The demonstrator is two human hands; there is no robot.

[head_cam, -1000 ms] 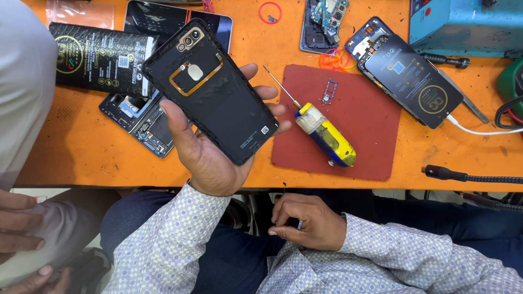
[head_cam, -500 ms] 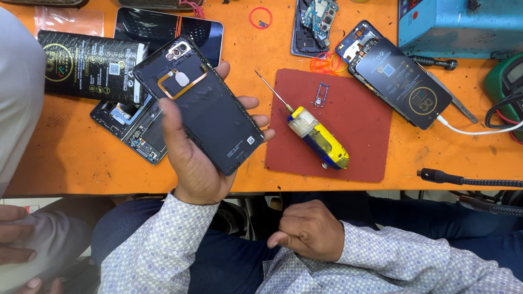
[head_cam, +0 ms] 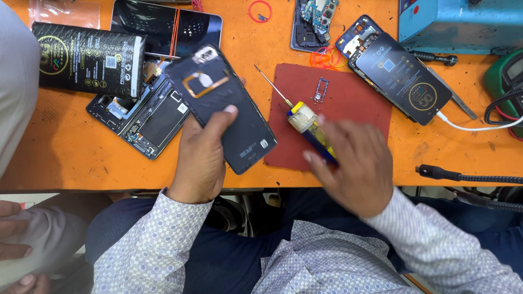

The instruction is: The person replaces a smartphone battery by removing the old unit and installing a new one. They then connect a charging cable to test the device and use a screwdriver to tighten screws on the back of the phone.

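Black phone back cover (head_cam: 225, 108) in left hand (head_cam: 200, 157); right hand (head_cam: 352, 166) on screwdriver (head_cam: 306, 125).

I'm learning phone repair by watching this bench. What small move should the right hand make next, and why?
Probably close the right hand around the yellow screwdriver and lift it. The fingers already rest on its handle on the red mat, while the left hand holds the dark phone back-side up over the table edge.
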